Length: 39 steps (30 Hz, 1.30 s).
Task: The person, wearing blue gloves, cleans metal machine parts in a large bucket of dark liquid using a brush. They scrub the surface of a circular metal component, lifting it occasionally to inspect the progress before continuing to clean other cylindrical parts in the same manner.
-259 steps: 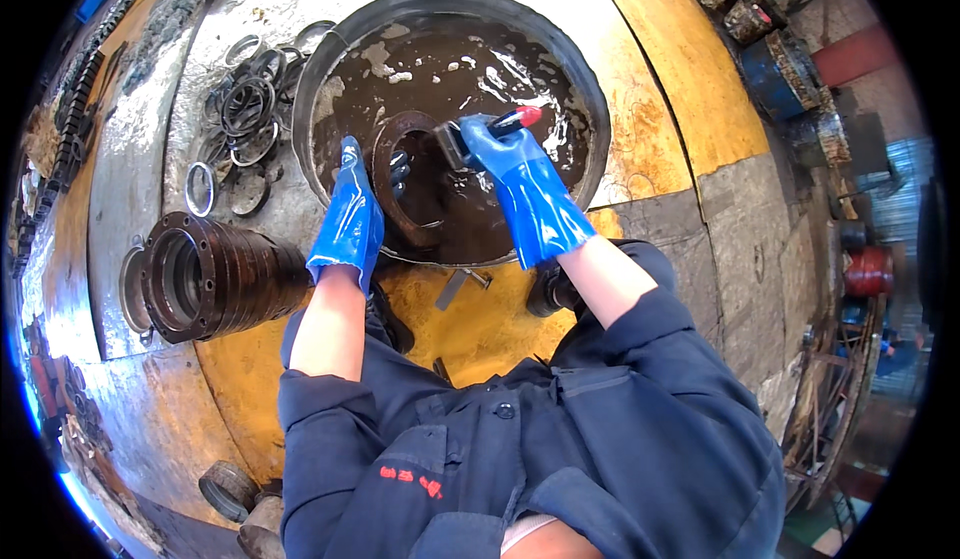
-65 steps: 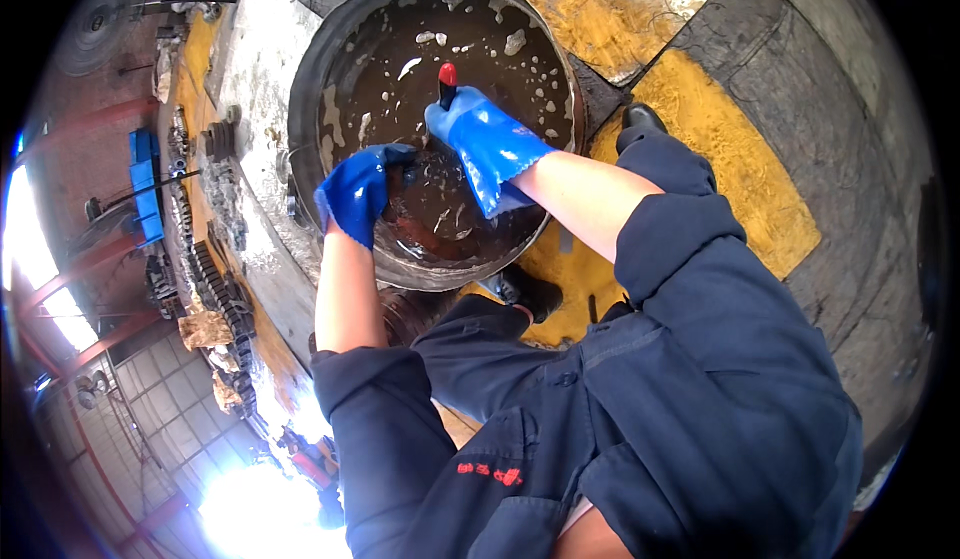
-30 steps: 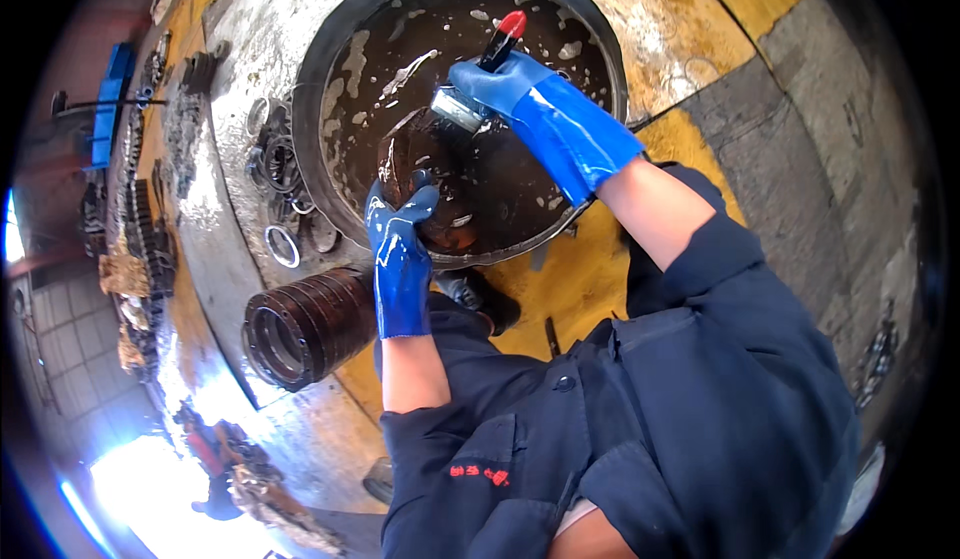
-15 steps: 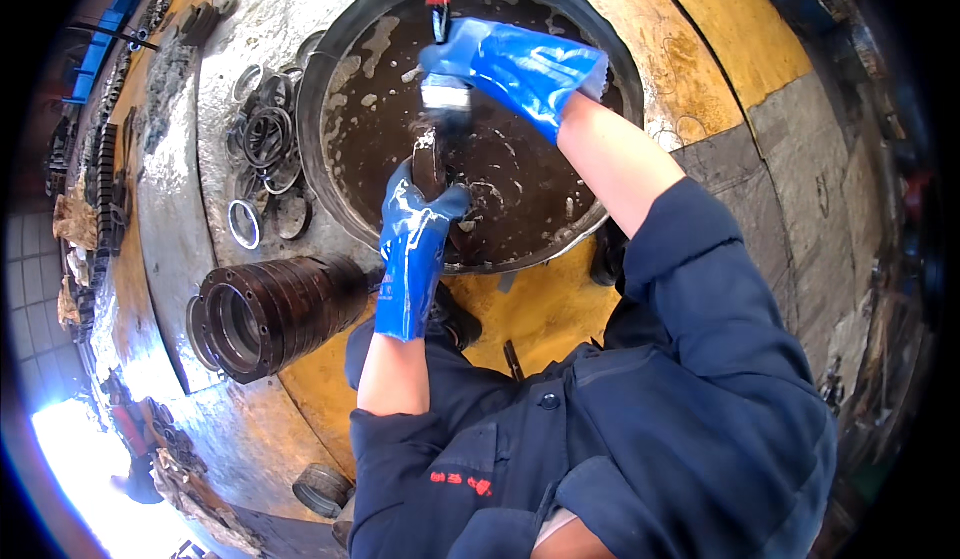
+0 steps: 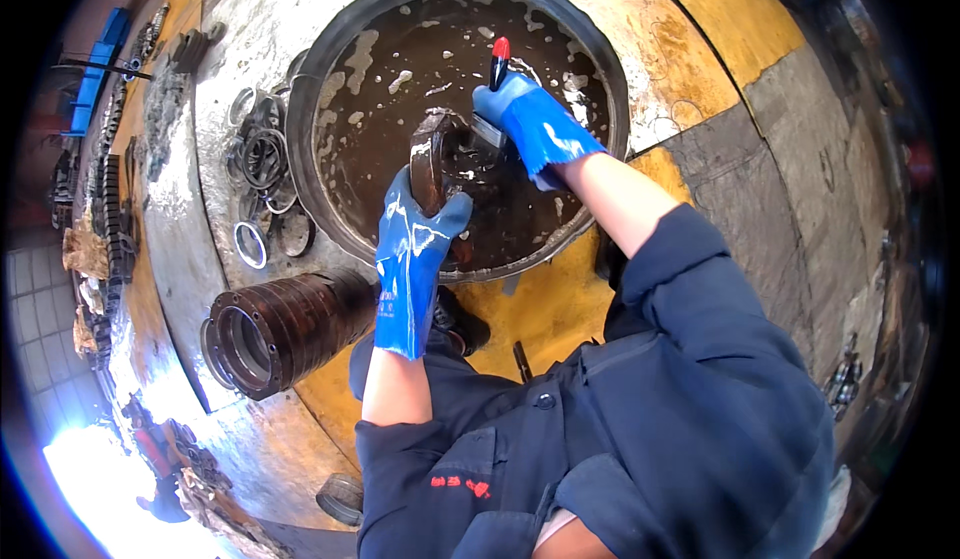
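A wide round basin (image 5: pixel 303 149) of dark brown liquid with patches of foam lies in front of me. My left hand (image 5: pixel 415 227), in a blue rubber glove, grips the near side of a dark metal ring-like part (image 5: pixel 426 167), tilted up over the liquid. In my right hand (image 5: pixel 525 119), gloved the same way, is a paint brush (image 5: pixel 500 63) with a black, red-tipped handle pointing up. Its bristle end is low beside the right side of the metal part. The lower end of the part is hidden by my left glove and the dark liquid.
Left of the basin lies a heap of metal rings (image 5: pixel 265 154), with a bright ring (image 5: pixel 250 245) nearer me. A large hollow flanged cylinder (image 5: pixel 290 329) rests on its side by my left forearm. Another round metal piece (image 5: pixel 340 499) is at lower left.
My right hand has come nearer and to the right with the brush, from above the metal part to its right side. More of the part's curved face now shows; my left hand keeps hold.
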Tool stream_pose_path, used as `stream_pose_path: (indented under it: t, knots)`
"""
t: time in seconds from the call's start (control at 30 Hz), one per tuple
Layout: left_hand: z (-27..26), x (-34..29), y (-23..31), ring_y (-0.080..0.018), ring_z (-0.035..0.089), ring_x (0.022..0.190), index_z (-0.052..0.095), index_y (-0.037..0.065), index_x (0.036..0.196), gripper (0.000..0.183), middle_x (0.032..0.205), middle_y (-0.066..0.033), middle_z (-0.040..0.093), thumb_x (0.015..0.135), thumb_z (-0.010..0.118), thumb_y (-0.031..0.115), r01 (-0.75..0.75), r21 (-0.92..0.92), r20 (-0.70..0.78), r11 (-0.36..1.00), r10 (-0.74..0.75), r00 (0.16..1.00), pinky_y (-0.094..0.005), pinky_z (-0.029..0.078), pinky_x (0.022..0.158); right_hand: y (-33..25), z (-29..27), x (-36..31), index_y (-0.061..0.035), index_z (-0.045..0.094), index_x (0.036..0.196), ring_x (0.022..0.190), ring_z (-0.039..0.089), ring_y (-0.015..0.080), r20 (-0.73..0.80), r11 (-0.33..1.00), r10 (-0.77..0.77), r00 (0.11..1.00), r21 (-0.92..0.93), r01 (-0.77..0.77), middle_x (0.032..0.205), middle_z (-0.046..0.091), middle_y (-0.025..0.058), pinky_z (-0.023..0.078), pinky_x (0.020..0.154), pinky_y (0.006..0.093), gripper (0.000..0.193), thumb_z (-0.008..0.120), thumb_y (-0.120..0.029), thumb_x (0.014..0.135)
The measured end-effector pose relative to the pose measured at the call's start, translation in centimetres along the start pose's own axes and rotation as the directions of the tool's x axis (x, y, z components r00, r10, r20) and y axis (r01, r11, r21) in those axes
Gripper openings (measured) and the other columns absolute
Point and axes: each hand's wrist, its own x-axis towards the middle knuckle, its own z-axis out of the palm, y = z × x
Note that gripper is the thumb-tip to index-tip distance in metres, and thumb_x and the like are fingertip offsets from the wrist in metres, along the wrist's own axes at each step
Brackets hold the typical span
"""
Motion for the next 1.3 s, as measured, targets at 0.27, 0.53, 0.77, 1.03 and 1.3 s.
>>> stream_pose_path:
  t: [0.27,0.53,0.77,1.03,1.3]
  knots:
    - [0.9,-2.1,1.8,-0.0425,0.07,0.123,0.044,0.003,0.159,0.092,0.136,-0.0284,0.069,0.082,0.081,0.037,-0.213,0.414,-0.111,0.885,0.281,0.953,-0.0475,0.055,0.105,0.2,-1.7,-9.9,-0.0096,0.079,0.106,0.096,0.077,0.0363,0.193,0.961,-0.215,0.957,-0.133,0.243,0.098,0.079,0.019,0.059,0.09,0.0454,0.038,0.062,-0.041,0.093]
    - [-3.9,-0.4,7.1,-0.0389,0.07,0.12,0.058,0.007,0.147,0.082,0.13,-0.0194,0.071,0.074,0.088,0.029,-0.683,0.73,0.591,0.012,0.491,0.64,-0.0472,0.057,0.102,1.6,-3.4,-9.1,-0.0108,0.078,0.112,0.104,0.075,0.0388,0.115,0.975,-0.165,0.98,-0.133,0.18,0.106,0.078,0.0181,0.058,0.094,0.0454,0.043,0.063,-0.048,0.097]
    - [0.9,4.3,8.0,-0.0299,0.071,0.111,0.073,0.011,0.105,0.024,0.111,-0.0106,0.074,0.082,0.071,0.019,-0.877,0.19,0.981,-0.442,0.113,0.155,-0.0438,0.056,0.098,1.5,-4.6,-7.6,-0.011,0.078,0.11,0.096,0.076,0.0373,0.099,0.965,-0.238,0.966,-0.083,0.247,0.097,0.079,0.0164,0.059,0.086,0.046,0.04,0.063,-0.044,0.094]
    - [0.4,8.3,5.1,-0.0243,0.072,0.09,0.074,0.014,0.087,0.013,0.088,-0.005,0.075,0.076,0.073,0.019,-0.891,0.012,0.957,-0.455,-0.252,0.142,-0.0392,0.054,0.089,2.1,-6.6,-6.7,-0.0146,0.08,0.108,0.093,0.077,0.0352,0.011,0.981,-0.17,0.985,-0.087,0.171,0.096,0.079,0.0127,0.061,0.085,0.0451,0.034,0.064,-0.041,0.094]
    - [4.0,8.3,7.4,-0.0219,0.078,0.094,0.08,0.024,0.096,0.011,0.094,0.001,0.08,0.094,0.069,0.025,-0.928,0.062,0.608,-0.368,-0.723,0.327,-0.0383,0.054,0.087,1.3,-6.8,-6.3,-0.0178,0.081,0.111,0.091,0.078,0.0335,0.101,0.985,-0.124,0.987,-0.107,0.135,0.097,0.08,0.0098,0.062,0.084,0.0446,0.032,0.062,-0.039,0.096]
